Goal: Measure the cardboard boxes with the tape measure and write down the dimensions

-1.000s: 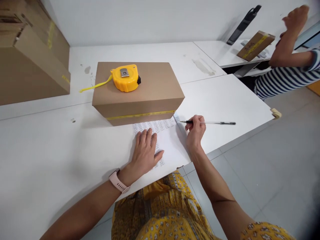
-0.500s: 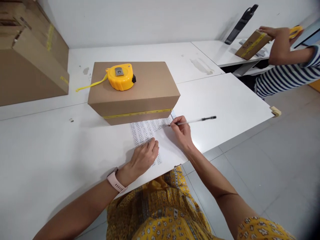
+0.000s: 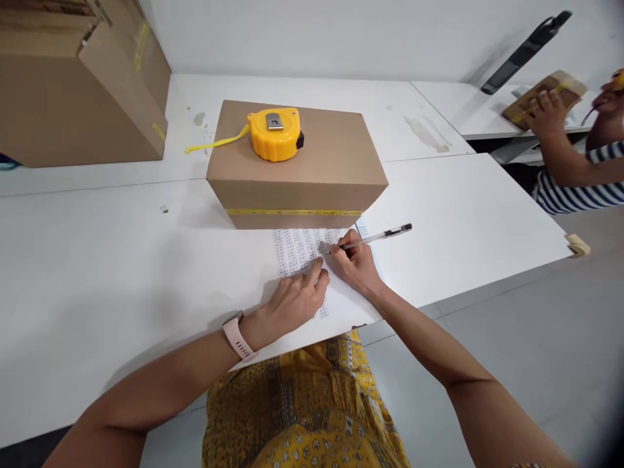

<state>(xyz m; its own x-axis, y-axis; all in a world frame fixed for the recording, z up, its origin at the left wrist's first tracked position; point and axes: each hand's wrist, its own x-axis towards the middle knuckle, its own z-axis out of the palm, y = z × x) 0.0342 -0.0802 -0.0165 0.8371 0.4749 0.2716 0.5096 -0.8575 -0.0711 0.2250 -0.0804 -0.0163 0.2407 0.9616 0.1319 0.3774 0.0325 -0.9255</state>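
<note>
A ballpoint pen [image 3: 397, 230] is pinched in my right hand [image 3: 359, 265], its tip down at a sheet of paper [image 3: 292, 250] covered in rows of small handwriting. My left hand [image 3: 299, 298] rests on the same sheet with its index finger stretched out towards the pen tip. Just beyond the paper stands a closed brown cardboard box [image 3: 336, 153], a strip of yellow tape running along its front. On top of it lies a yellow tape measure [image 3: 275, 138], a short length of its blade sticking out to the left.
Larger cardboard boxes [image 3: 97, 110] occupy the table's back left. At the right, a co-worker's hand [image 3: 546, 116] touches a smaller box [image 3: 517, 110] near a dark bottle [image 3: 524, 55]. The white table's [image 3: 439, 221] front edge runs close to my body.
My view has swung, so the table's things sit further right in the picture. My left index finger now reaches nearer the pen tip. The co-worker's small box has turned.
</note>
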